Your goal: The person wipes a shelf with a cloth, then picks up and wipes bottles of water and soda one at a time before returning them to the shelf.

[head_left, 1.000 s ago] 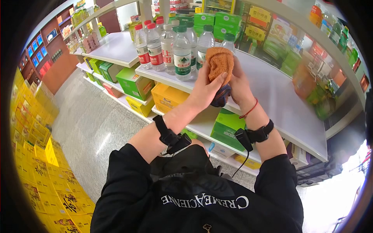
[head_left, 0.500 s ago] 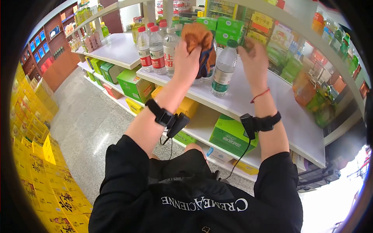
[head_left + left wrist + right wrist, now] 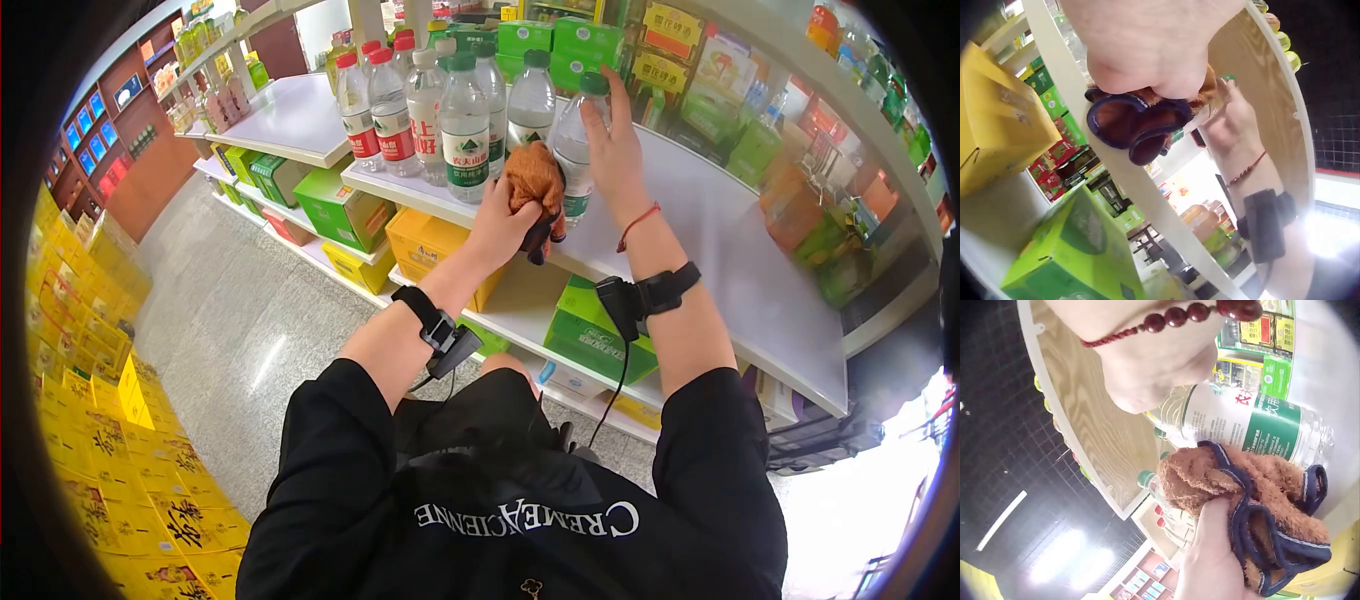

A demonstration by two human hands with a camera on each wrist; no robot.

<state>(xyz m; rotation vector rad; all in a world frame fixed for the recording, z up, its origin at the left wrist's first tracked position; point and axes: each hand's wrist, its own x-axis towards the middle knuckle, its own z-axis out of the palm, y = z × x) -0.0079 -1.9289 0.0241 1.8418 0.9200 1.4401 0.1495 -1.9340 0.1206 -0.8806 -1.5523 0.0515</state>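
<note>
Bunched in my left hand [image 3: 500,228] is an orange-brown cloth [image 3: 534,180] with dark blue edging, held against the lower side of a clear green-capped bottle [image 3: 572,145]. My right hand [image 3: 615,155] grips that bottle near its top, with the thumb and fingers around the upper part. The bottle stands upright on the white shelf [image 3: 690,215], at the right end of a group of bottles. In the right wrist view, the cloth [image 3: 1272,487] overlaps the bottle's green and white label [image 3: 1241,419]; my right hand [image 3: 1154,369] hides the cap.
Several red-capped bottles [image 3: 392,115] and green-capped bottles [image 3: 465,130] stand close together on the left. Below are a yellow box [image 3: 425,245] and a green box [image 3: 590,325]. Stacked yellow cartons [image 3: 110,440] line the far left, and a curved white rail [image 3: 790,90] crosses the upper right.
My left hand has lowered the cloth from above the bottles to the bottle's lower side. My right hand has moved onto the bottle's upper part, and the bottle stands closer to the row.
</note>
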